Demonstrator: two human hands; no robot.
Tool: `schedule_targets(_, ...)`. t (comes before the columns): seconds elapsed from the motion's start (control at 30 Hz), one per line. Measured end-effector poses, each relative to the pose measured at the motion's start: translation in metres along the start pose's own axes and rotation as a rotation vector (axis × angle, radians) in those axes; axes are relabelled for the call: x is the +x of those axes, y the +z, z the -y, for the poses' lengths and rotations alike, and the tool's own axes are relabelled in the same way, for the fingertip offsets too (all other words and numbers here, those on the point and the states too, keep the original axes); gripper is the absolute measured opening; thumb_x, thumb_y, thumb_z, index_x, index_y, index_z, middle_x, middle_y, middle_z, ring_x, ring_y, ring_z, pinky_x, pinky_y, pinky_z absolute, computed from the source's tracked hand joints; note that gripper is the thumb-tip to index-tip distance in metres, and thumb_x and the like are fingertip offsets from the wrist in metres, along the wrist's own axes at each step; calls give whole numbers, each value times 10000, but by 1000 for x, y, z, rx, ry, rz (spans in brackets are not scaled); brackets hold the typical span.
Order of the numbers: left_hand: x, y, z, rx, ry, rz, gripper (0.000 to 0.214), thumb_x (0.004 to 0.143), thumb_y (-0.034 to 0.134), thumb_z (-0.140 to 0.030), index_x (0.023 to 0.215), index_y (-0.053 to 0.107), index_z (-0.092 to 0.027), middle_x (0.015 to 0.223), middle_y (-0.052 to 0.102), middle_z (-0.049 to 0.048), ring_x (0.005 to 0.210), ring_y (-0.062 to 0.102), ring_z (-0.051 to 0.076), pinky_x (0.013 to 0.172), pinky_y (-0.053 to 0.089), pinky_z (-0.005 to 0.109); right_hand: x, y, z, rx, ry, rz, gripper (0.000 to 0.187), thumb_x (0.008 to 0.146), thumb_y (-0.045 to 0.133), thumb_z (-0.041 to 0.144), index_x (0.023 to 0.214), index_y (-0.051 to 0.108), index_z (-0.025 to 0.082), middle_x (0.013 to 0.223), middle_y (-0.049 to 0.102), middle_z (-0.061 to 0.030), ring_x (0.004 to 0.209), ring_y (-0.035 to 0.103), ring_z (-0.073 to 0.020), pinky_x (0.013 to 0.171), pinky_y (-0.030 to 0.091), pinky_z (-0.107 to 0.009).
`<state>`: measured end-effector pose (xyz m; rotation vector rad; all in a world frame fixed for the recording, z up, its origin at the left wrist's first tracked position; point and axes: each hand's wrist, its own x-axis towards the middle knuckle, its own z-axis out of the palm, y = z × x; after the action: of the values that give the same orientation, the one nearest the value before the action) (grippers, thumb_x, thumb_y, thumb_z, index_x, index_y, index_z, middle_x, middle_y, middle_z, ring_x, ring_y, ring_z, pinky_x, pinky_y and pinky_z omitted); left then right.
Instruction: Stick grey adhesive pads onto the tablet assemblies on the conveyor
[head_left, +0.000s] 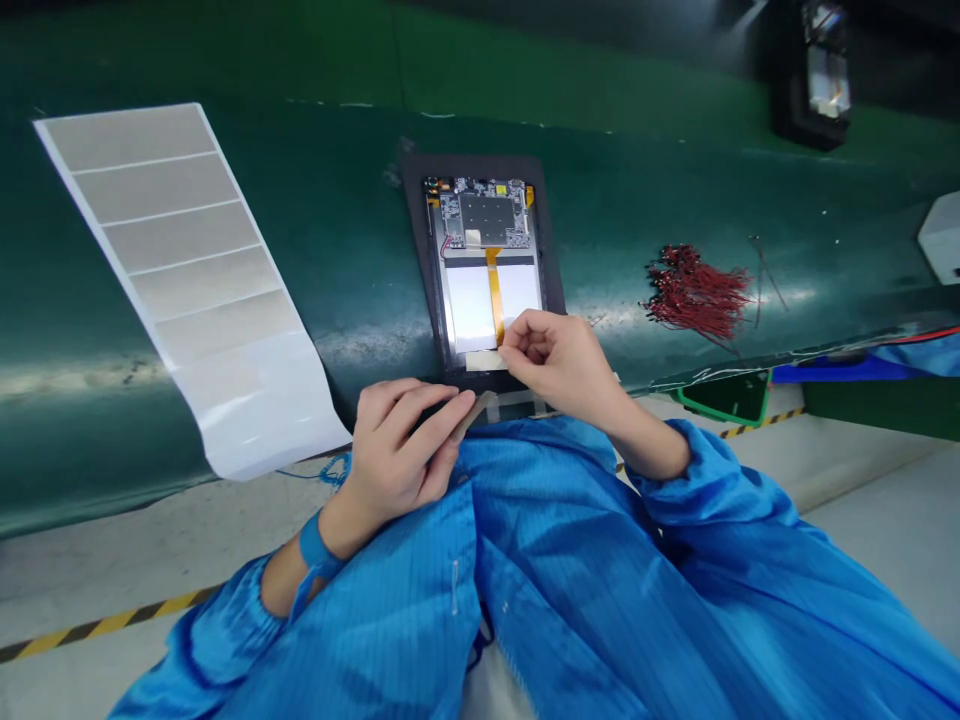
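Observation:
An opened tablet lies in a dark tray near the bench's front edge. Its circuit board faces up at the far end, and an orange flex cable runs down over the white battery area. My right hand is closed in a pinch at the tablet's near end, beside a pale strip; what the fingertips hold is hidden. Close to the bench edge, my left hand grips a grey adhesive strip between thumb and fingers, just short of the tray.
On the left, a backing sheet with several grey stickers hangs over the bench edge. A pile of red wires lies to the right. A black holder stands at the back right. Below the bench edge is a green-rimmed bin.

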<state>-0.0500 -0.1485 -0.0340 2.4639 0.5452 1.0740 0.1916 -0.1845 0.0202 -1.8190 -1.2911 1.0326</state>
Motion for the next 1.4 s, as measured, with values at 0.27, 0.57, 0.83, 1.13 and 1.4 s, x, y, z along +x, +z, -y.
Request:
schedule_targets(0.27, 3, 7, 2, 62, 29, 112, 496, 955, 726, -158, 1446, 659, -167, 1385, 757, 150, 1166, 653, 347, 945, 520, 506, -2, 2, -4, 20, -23, -17, 86, 867, 653, 227, 792, 617, 205, 685, 626, 43, 596, 513, -90, 606, 389, -258)
schedule_targets(0.57, 10, 8, 0, 159, 47, 200, 511, 985, 706, -213, 1488, 627, -180, 1493, 717, 117, 1217, 633, 362, 985, 456, 509, -3, 5, -4, -25, -55, -28, 88, 887, 640, 224, 807, 607, 210, 699, 636, 47, 595, 524, -91, 624, 399, -266)
schedule_targets(0.83, 2, 10, 4, 169, 29, 209, 619, 976, 708, -228, 1575, 562, -274, 1505, 712, 101, 1190, 650, 349, 995, 441, 517, -6, 7, 2, -300, -111, -58, 99, 909, 596, 158, 831, 579, 217, 706, 640, 25, 631, 542, -118, 669, 388, -267)
schedule_targets(1.13, 1, 11, 4, 218, 63, 173, 571, 954, 715, -211, 1511, 606, -275, 1498, 718, 94, 1126, 634, 330, 986, 418, 521, -5, 13, -2, -493, -126, -53, 91, 907, 561, 140, 856, 557, 215, 783, 671, -18, 706, 598, -157, 685, 371, -282)
schedule_targets(1.4, 1, 12, 3, 249, 59, 169, 586, 951, 710, -198, 1513, 594, -312, 1478, 732, 80, 1054, 628, 310, 968, 417, 514, -5, 17, -11, -515, -156, -67, 123, 868, 559, 105, 870, 530, 225, 827, 685, -19, 699, 579, -153, 655, 334, -290)
